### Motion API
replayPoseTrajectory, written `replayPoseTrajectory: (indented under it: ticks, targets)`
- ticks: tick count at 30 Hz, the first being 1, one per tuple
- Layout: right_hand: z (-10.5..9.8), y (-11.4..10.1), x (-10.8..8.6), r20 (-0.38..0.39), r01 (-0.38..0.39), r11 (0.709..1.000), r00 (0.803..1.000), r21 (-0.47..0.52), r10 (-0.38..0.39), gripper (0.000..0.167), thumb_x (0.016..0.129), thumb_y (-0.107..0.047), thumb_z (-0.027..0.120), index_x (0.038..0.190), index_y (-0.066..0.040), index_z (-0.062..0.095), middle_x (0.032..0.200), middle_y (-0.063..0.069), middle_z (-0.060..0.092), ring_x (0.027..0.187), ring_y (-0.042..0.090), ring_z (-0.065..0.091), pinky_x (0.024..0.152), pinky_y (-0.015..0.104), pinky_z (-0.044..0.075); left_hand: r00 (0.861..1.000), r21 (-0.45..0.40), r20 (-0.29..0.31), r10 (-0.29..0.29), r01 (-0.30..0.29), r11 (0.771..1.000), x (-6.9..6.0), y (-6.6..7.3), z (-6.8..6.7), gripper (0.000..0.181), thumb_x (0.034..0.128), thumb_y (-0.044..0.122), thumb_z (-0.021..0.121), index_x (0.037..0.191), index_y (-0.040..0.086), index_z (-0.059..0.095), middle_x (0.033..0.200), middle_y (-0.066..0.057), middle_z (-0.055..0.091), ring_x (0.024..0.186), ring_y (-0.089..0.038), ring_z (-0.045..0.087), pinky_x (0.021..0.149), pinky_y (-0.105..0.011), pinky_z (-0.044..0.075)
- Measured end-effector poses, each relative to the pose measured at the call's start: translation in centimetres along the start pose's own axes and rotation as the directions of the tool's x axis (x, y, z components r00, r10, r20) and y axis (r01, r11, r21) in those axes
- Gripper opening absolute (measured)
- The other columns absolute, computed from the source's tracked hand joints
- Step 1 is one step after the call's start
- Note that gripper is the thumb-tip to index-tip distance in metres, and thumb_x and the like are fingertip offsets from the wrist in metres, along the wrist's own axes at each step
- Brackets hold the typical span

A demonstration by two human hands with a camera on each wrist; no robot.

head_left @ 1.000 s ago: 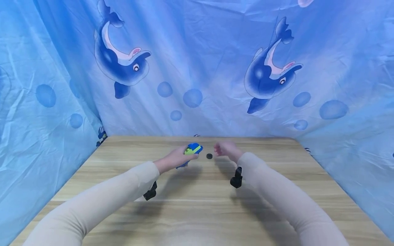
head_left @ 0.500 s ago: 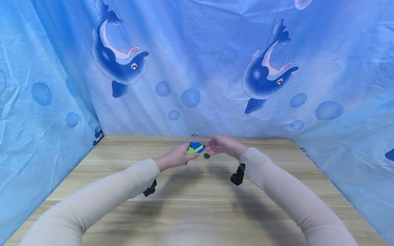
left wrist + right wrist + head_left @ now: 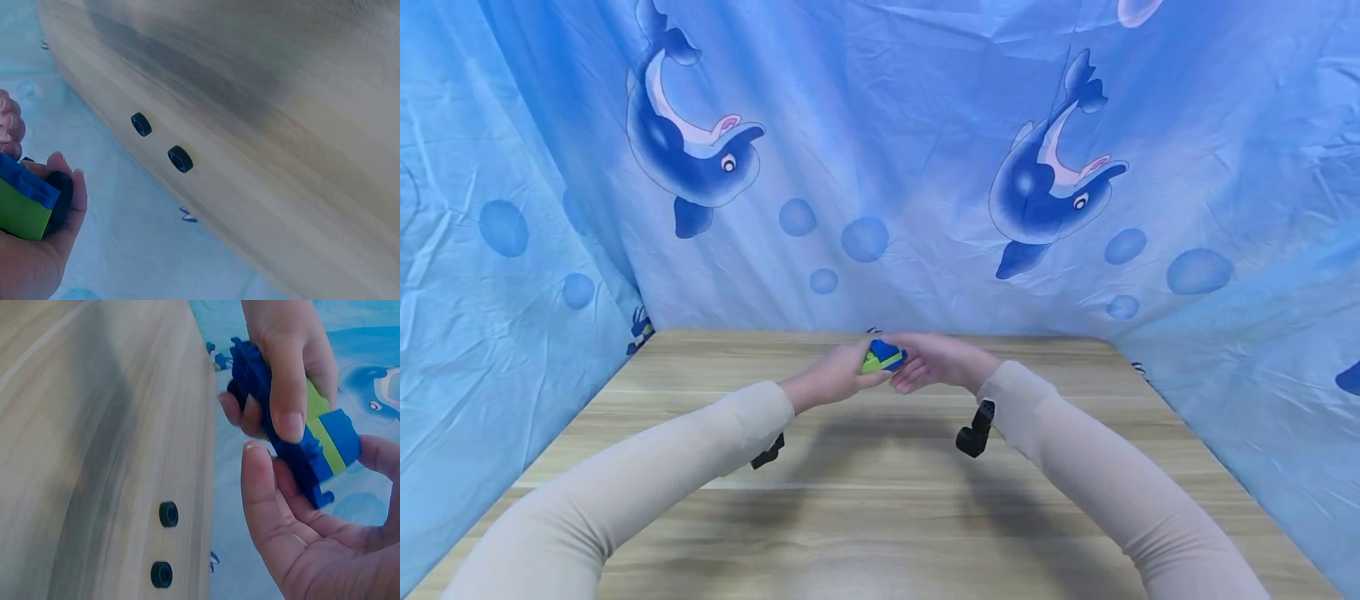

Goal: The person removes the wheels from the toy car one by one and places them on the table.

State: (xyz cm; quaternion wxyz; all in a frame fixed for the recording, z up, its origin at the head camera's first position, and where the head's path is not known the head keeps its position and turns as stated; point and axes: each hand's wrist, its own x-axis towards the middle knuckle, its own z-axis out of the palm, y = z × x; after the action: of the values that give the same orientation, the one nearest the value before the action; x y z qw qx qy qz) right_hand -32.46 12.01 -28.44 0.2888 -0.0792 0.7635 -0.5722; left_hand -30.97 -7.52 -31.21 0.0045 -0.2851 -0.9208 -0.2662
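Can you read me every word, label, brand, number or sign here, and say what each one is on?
None: no word, label, brand, number or sign can be read in any view.
Blue and green toy: no lettering can be read on it.
Two black wheels on the table: too small and blurred to tell whether they are marked.
Backdrop: printed dolphins and bubbles, no readable text.

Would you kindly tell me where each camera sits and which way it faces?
Head: on the head, facing forward and down at the table and curtain; both sleeves, left hand and right hand show.
Left wrist: worn there, facing the table and toy; part of left hand and right-hand fingers show.
Right wrist: worn there, facing the toy and table; both hands partly show.
Both wrist views share two black wheels.
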Motion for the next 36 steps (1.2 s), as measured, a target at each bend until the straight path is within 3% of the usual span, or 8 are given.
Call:
replayPoseTrajectory:
  ticks: [5,9,15,19,22,27,32,36]
  targets:
    - [0.4,0.0,0.1,-0.003,0.019,0.994,1.0,0.107,-0.019,0.044,0.099,-0.037,0.053,0.122,0.0,0.056,0.089,0.012,0.068,0.075,0.019,0.068,0.082,0.038,0.057,1.0,0.0,-0.011,-0.004,0.004,1.0,0.0,0.1,0.1,0.058,0.0946,0.033,0.063,0.141,0.007,0.039,0.103,-0.008,0.063,0.084,-0.015,0.061,0.07,-0.025,0.052]
    - [0.8,0.0,0.0,-0.04,0.038,0.984,0.999,0.176,-0.032,0.043,0.097,-0.03,0.057,0.127,0.002,0.053,0.092,0.013,0.067,0.077,0.02,0.069,0.08,0.036,0.058,0.999,-0.12,-0.013,-0.036,0.034,0.992,-0.2,-0.1,0.1,0.055,0.0931,0.034,0.065,0.138,0.011,0.043,0.104,-0.008,0.063,0.082,-0.015,0.061,0.068,-0.026,0.052]
    - [1.0,0.3,-0.4,-0.092,0.05,0.984,0.995,0.169,-0.035,0.047,0.096,-0.027,0.058,0.13,0.005,0.049,0.098,0.016,0.067,0.079,0.021,0.07,0.082,0.034,0.057,0.996,-0.293,-0.001,-0.091,0.086,0.952,-0.5,-0.6,-0.3,0.048,0.0876,0.037,0.071,0.124,0.011,0.055,0.103,-0.006,0.064,0.082,-0.016,0.062,0.068,-0.028,0.052]
    - [0.5,0.7,-0.5,-0.117,0.099,0.975,0.99,0.197,-0.077,0.048,0.098,-0.024,0.056,0.133,0.008,0.046,0.104,0.02,0.066,0.085,0.023,0.071,0.085,0.032,0.056,0.983,-0.433,0.017,-0.181,0.17,0.885,-0.7,-0.8,-0.8,0.05,0.0876,0.04,0.07,0.125,0.01,0.057,0.111,-0.009,0.061,0.091,-0.02,0.059,0.074,-0.029,0.049]
    - [0.0,1.1,-0.7,-0.123,0.144,0.965,0.985,0.22,-0.119,0.05,0.099,-0.021,0.055,0.136,0.01,0.042,0.11,0.022,0.063,0.089,0.023,0.07,0.087,0.031,0.055,0.969,-0.555,0.04,-0.246,0.226,0.8,-0.8,-1.0,-1.0,0.056,0.0895,0.039,0.068,0.132,0.007,0.052,0.122,-0.013,0.057,0.103,-0.026,0.059,0.085,-0.035,0.052]
    - [-0.6,1.7,-1.0,-0.158,0.237,0.94,0.967,0.245,-0.202,0.049,0.1,-0.017,0.053,0.137,0.012,0.042,0.116,0.021,0.06,0.095,0.021,0.068,0.093,0.03,0.052,0.954,-0.689,0.063,-0.292,0.254,0.679,-1.3,-1.3,-0.3,0.064,0.0939,0.04,0.062,0.14,0.0,0.041,0.131,-0.022,0.055,0.114,-0.038,0.059,0.096,-0.042,0.051]
    - [-0.8,2.4,-1.1,-0.211,0.321,0.906,0.94,0.278,-0.268,0.045,0.097,-0.013,0.058,0.134,0.011,0.046,0.129,0.027,0.055,0.098,0.018,0.068,0.105,0.036,0.044,0.95,-0.738,0.108,-0.294,0.275,0.616,-2.0,-1.1,0.8,0.067,0.0972,0.045,0.054,0.143,-0.001,0.039,0.135,-0.019,0.056,0.117,-0.034,0.06,0.104,-0.041,0.044]
    - [-0.4,2.8,-1.0,-0.209,0.321,0.904,0.941,0.284,-0.268,0.053,0.094,-0.011,0.063,0.139,0.009,0.041,0.138,0.026,0.049,0.109,0.022,0.065,0.11,0.039,0.038,0.959,-0.788,0.099,-0.266,0.238,0.567,-1.9,-0.4,1.2,0.062,0.0988,0.044,0.051,0.141,0.0,0.041,0.136,-0.017,0.056,0.124,-0.029,0.056,0.11,-0.041,0.038]
